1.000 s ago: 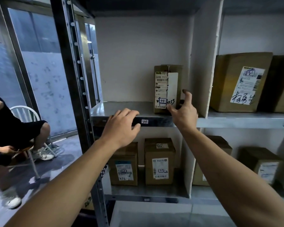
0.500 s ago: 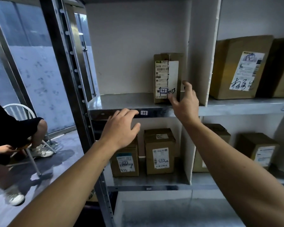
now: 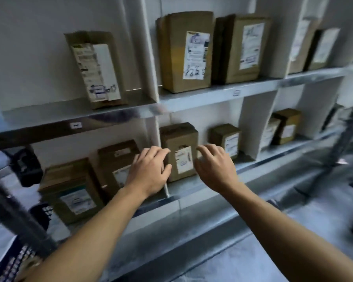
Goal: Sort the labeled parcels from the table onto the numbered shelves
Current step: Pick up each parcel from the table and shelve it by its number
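Head view has the left hand (image 3: 149, 174) and right hand (image 3: 214, 167) empty, each grip wide and loose, hovering before a parcel (image 3: 179, 151) standing upright on the lower shelf (image 3: 194, 187), label outward, presumably for easy reading.

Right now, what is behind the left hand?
The left hand covers part of the white divider and the right side of a brown parcel, hiding part of its label.

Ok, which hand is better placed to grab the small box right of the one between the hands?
Right, probably. The right hand hangs empty, close to that small box; the left hand sits beyond the taller box, by the divider.
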`<state>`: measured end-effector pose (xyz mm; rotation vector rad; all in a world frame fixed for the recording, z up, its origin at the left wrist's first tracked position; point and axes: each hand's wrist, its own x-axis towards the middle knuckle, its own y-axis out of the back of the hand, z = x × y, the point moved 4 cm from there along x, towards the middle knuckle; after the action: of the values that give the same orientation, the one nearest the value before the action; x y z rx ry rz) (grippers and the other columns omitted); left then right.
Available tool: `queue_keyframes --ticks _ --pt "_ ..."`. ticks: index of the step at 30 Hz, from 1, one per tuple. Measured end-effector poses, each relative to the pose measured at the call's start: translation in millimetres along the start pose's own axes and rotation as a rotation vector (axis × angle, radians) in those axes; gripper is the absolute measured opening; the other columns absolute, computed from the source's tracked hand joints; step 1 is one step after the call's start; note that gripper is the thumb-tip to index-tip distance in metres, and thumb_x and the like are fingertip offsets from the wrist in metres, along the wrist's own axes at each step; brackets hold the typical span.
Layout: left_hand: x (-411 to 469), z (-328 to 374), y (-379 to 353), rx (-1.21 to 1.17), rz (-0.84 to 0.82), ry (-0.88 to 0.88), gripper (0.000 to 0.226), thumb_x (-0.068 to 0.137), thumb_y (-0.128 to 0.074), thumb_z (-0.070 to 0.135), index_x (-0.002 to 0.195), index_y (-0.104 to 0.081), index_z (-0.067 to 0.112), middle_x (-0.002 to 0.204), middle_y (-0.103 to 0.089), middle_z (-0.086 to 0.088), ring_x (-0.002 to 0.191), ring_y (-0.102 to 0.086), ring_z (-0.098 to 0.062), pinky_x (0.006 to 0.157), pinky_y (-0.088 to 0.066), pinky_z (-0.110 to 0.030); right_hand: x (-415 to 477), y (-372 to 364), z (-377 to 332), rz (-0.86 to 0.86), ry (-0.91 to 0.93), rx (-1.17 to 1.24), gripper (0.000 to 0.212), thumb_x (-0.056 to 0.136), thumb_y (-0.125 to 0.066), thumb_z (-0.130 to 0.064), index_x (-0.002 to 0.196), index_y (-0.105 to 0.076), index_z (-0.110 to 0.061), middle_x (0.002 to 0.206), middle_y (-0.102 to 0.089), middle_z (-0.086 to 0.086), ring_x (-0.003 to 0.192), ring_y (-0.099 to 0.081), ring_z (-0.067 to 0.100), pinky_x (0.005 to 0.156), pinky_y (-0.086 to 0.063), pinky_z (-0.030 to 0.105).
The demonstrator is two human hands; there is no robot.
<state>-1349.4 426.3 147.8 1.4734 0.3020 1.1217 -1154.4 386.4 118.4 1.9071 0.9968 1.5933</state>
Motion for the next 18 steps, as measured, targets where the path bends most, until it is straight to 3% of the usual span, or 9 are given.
queue_keyframes --ticks 3,10,14,18 --pt "23.6 54.1 -44.3 -0.021 -0.066 -0.051 0.045 0.092 -0.057 0.036 0.134 -0.052 0.022 0.13 -0.053 0.0 0.12 -0.046 -0.024 0.1 -0.036 -0.038 -31.9 21.2 72.3 -0.114 -0.133 -0.155 0.035 0.088 -0.052 -0.039 0.111 -0.063 -0.015 0.107 -0.065 0.009 0.095 -0.062 0.038 0.074 -0.051 0.042" --pt "77.9 236.0 -141.6 -0.088 -0.186 -0.233 0.047 0.093 -0.051 0.04 0.138 -0.048 0.026 0.134 -0.051 0.002 0.123 -0.044 -0.022 0.1 -0.035 -0.036 -114.9 111.0 250.4 -0.309 -0.349 -0.386 0.044 0.094 -0.053 -0.043 0.13 -0.055 -0.019 0.127 -0.06 0.008 0.119 -0.056 0.033 0.093 -0.046 0.041" --pt "100.2 356.1 -191.3 -0.127 -0.244 -0.365 0.049 0.092 -0.051 0.042 0.138 -0.047 0.027 0.135 -0.051 0.001 0.123 -0.045 -0.023 0.102 -0.036 -0.039 -164.7 173.2 338.6 -0.291 -0.456 -0.485 0.037 0.09 -0.054 -0.044 0.117 -0.059 -0.019 0.114 -0.063 0.008 0.11 -0.06 0.034 0.086 -0.047 0.042" --pt "110.4 462.8 -229.9 -0.147 -0.282 -0.465 0.048 0.092 -0.05 0.043 0.138 -0.046 0.029 0.135 -0.051 0.002 0.122 -0.046 -0.023 0.102 -0.036 -0.039 -212.0 232.4 408.2 -0.331 -0.592 -0.566 0.038 0.092 -0.051 -0.044 0.12 -0.056 -0.018 0.117 -0.061 0.009 0.112 -0.058 0.035 0.086 -0.045 0.043"
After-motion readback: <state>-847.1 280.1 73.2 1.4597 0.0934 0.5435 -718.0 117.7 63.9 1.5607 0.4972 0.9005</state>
